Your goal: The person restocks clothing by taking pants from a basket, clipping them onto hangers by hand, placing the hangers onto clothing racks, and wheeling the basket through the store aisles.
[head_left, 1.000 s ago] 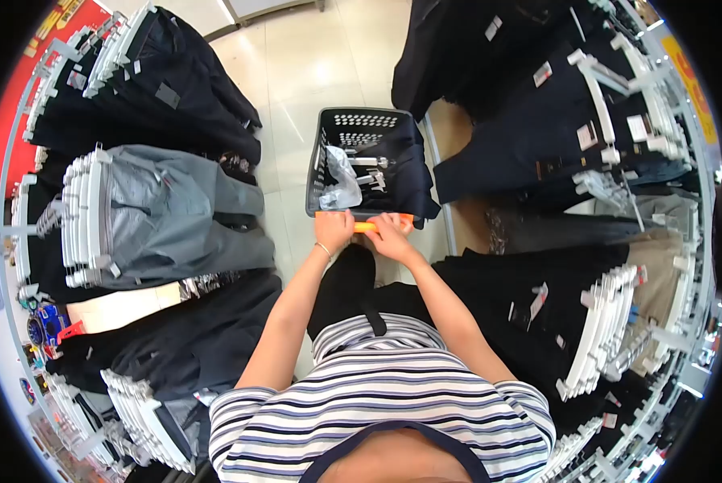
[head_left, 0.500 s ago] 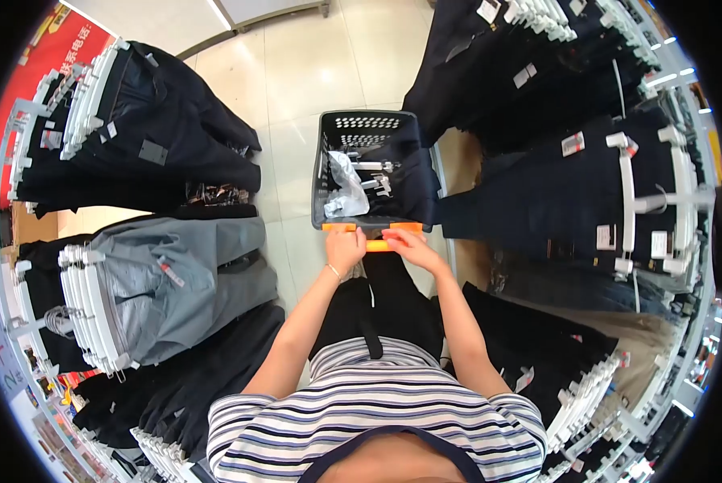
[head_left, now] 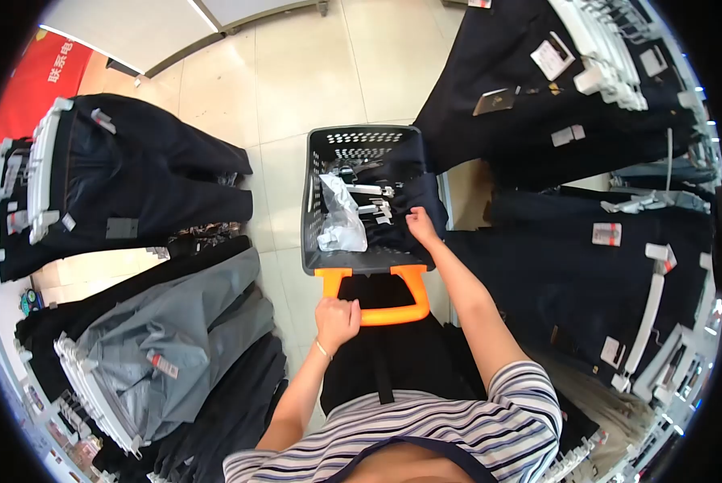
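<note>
My left hand (head_left: 338,323) is wrapped round the left end of the orange handle (head_left: 385,316) of a black shopping basket (head_left: 361,262). My right hand (head_left: 422,225) reaches over the basket's right side, its fingers bunched on a dark navy garment (head_left: 411,191) there. Part of that garment lies inside the basket and part over the right rim. Also in the basket are white hangers (head_left: 369,190) with clips and a crumpled clear plastic bag (head_left: 341,219) on the left.
Dark trousers (head_left: 127,177) and grey trousers (head_left: 168,346) hang on racks to the left. More dark trousers (head_left: 554,266) with price tags hang close on the right. Tiled floor (head_left: 297,80) runs ahead, up to a white cabinet (head_left: 136,40).
My right hand has left the handle and gone forward to the dark garment in the basket. The handle now shows more fully. The racks have shifted in view.
</note>
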Tool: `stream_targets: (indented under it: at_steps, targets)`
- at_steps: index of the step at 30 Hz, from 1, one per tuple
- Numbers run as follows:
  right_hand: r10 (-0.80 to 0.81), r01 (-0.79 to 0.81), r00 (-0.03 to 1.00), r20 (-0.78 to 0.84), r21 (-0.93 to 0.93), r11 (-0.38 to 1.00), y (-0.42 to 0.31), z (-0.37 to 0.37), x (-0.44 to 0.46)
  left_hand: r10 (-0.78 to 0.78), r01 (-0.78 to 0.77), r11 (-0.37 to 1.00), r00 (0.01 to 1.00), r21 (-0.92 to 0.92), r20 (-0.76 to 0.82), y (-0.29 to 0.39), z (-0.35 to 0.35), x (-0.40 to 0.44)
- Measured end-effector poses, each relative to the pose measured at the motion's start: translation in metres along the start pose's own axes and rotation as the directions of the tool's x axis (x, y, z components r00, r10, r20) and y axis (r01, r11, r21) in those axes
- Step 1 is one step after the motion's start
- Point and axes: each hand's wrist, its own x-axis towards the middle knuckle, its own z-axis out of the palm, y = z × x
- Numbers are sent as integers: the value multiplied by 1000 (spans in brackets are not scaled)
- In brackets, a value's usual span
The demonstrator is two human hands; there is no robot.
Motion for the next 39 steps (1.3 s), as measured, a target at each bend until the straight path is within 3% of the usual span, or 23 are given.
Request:
stream_targets:
  at_steps: [4,5,7,9,11,13,14,15,17,18,19,22,25,28,33,35,39]
  targets:
    - [-85,97,995,59,-223,970,7,52,59,8,-8,999,1000,-47,-1,-4,1,16]
    - [31,-1,990,139,-212,977,-6,54,66,8,-7,998,1000,-66,19,-8,3,13]
    - [-18,70,985,171,-305,950,-13,69,87,-5,7,996,1000,-84,19,-8,1,18]
    - [-112,179,981,159,-512,840,-22,81,101,-24,27,996,999,-86,35,-7,-3,22]
    - [-202,154,979,-23,-565,810,-32,87,109,-14,19,996,998,-82,63,-11,1,20]
    - [-87,3,990,-115,-590,808,-38,91,113,-27,35,995,996,-96,81,-11,-2,24]
    - [-85,-51,971,-225,-539,841,-33,99,119,-28,36,994,997,-99,77,-12,-2,25]
    - [-136,-23,963,-234,-573,819,-37,97,120,-30,38,993,997,-108,75,-12,-2,25]
    - [-385,199,902,-194,-603,772,-17,103,130,-13,20,994,998,-107,67,-14,-1,24]
    - [-139,185,983,123,-579,794,-17,102,133,-1,7,994,998,-112,61,-15,0,24]
    - [-71,222,962,264,-598,770,-16,99,129,3,5,994,998,-109,68,-15,0,25]
    - [-138,379,915,379,-694,612,-31,90,95,9,-1,997,996,-81,94,-14,-3,25]
    - [-170,462,870,462,-648,605,-57,71,58,28,-24,998,997,-64,66,-13,-5,26]
    - [-219,446,885,411,-611,654,-88,31,30,22,-19,999,998,-41,59,-12,-7,28]
    - [-487,507,852,192,-535,676,-171,-108,-35,37,-37,999,999,-5,-1,-10,-9,28]
    - [-690,614,724,8,-464,638,-216,-172,-75,42,-43,999,999,-25,-26,-12,-7,25]
    - [-664,510,710,-234,-479,714,-307,-281,-183,-56,54,998,993,21,101,-9,-10,29]
